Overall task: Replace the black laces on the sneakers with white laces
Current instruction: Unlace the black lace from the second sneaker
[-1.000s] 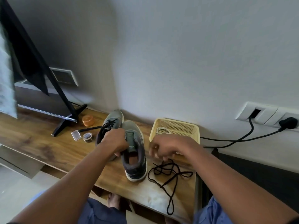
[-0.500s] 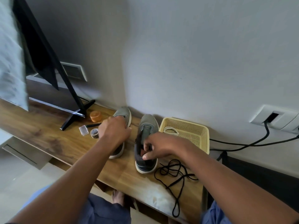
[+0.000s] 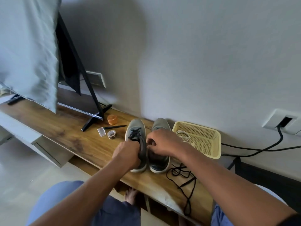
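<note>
Left sneaker (image 3: 136,128): black lace still threaded; left hand (image 3: 127,154) grips its heel collar. Right sneaker (image 3: 160,126): unlaced, touching alongside; right hand (image 3: 160,141) curled at the collars, hold unclear. Removed black lace (image 3: 184,178) near surface (image 3: 73,136) front edge. White laces (image 3: 183,134) in basket (image 3: 211,154). Advice: brace heel, unthread from top eyelets. Room: leftward; wall close behind.
</note>
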### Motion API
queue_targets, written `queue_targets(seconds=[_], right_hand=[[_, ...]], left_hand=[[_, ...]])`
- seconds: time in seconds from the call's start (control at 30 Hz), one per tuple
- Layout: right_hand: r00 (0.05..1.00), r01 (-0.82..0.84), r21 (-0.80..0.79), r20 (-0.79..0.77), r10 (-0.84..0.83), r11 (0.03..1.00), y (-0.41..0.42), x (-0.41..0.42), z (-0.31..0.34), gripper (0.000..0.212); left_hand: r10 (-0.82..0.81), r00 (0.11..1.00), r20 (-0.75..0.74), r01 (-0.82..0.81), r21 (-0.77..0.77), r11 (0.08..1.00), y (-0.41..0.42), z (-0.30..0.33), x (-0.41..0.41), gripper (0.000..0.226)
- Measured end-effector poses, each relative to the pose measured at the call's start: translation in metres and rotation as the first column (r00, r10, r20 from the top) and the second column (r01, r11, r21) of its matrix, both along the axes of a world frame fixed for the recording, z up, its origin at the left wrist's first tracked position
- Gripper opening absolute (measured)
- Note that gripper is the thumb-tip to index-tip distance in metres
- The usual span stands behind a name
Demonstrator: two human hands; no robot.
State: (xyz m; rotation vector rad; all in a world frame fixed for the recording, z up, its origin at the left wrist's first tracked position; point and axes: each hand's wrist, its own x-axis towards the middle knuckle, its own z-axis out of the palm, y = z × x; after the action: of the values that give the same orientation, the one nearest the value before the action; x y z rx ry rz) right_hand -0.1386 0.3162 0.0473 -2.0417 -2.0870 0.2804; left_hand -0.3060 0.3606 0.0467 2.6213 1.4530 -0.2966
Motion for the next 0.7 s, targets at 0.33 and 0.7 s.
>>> queue_targets(seconds=[0.33,0.7], right_hand=[[0.997,0.080,0.215,-0.006,-0.081,0.973,-0.006,-0.025,-0.010,0.017],[0.998,-0.003,0.164,0.065,-0.008,0.986,0.004,-0.033,-0.019,0.024]], left_hand=[[-0.032,0.992,0.121,0.042,-0.077,0.996,-0.003,0.037,-0.017,0.018],[0.015,0.983,0.182,-0.013,-0.008,1.000,0.036,0.001,-0.005,0.030]])
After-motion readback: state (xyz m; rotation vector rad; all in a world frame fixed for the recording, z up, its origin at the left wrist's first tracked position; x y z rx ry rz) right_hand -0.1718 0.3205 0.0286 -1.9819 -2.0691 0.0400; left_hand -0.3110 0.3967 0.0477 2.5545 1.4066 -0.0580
